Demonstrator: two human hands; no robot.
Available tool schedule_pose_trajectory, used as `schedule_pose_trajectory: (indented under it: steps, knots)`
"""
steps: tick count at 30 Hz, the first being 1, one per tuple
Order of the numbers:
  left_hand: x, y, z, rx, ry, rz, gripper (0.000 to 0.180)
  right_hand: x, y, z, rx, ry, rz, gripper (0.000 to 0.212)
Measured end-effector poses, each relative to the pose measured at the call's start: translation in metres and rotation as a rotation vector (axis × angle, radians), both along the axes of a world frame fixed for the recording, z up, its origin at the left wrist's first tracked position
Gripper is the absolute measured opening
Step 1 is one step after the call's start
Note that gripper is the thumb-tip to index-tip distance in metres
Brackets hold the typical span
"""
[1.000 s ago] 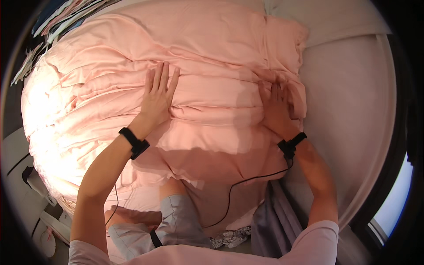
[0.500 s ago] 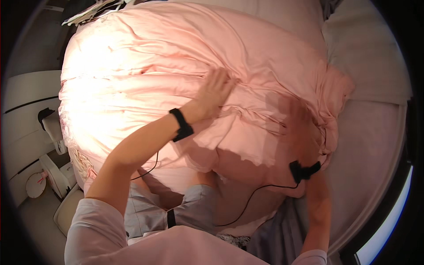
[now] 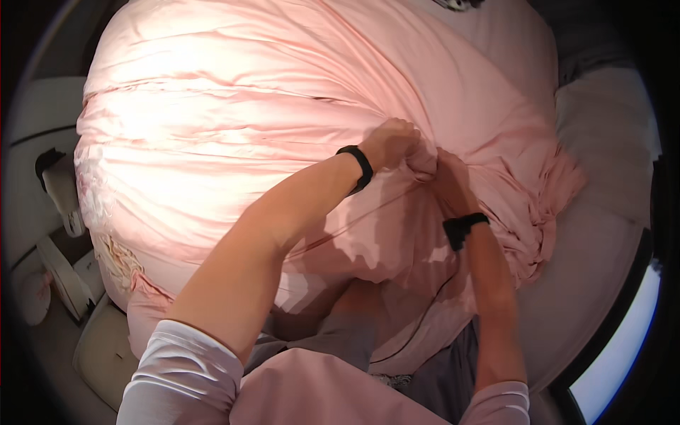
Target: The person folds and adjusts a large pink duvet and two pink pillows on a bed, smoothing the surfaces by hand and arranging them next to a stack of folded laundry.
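A large pink duvet cover (image 3: 297,134) spreads wrinkled over the bed, with folds running toward my hands. My left hand (image 3: 395,144) is closed in a fist on a bunch of its cloth, right of the middle. Close beside it, my right hand (image 3: 452,183) touches the same gathered cloth. Its fingers are mostly hidden behind the fabric, though they seem curled round it. Each wrist wears a black band, and a thin cable trails from the right one. Under my arms, part of the cloth hangs over my legs.
Pale pillows or folded bedding (image 3: 605,134) lie at the right on the pale mattress (image 3: 595,276). A bright screen-like panel (image 3: 616,368) stands at the lower right. White furniture (image 3: 64,269) and a beige seat (image 3: 103,350) are at the left. Dark grey cloth (image 3: 443,375) lies near my right side.
My left hand has gone from lying flat to gripping the cloth, moving right. My right hand has moved left and away from me to meet it. The fabric is pulled into a bunch between them.
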State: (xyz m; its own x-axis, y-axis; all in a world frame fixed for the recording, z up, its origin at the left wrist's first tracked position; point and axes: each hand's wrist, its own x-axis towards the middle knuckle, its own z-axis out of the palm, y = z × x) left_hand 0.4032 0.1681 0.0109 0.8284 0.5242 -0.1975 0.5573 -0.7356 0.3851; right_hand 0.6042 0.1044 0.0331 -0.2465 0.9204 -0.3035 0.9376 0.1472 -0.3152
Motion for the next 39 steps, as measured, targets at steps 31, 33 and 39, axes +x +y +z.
schedule_pose_trajectory:
  steps: [31,33,39]
  knots:
    - [-0.253,0.039,0.013,0.431,0.42,0.131,0.085,-0.272,0.068,-0.041,0.195,-0.132,0.138,0.074]
    - [-0.254,0.053,-0.007,0.128,0.163,0.166,0.055,-0.276,0.078,-0.045,0.152,-0.167,0.194,0.068]
    - [-0.283,0.07,0.029,-0.044,-0.186,0.133,0.017,-0.262,0.099,0.01,-0.103,-0.165,0.215,0.074]
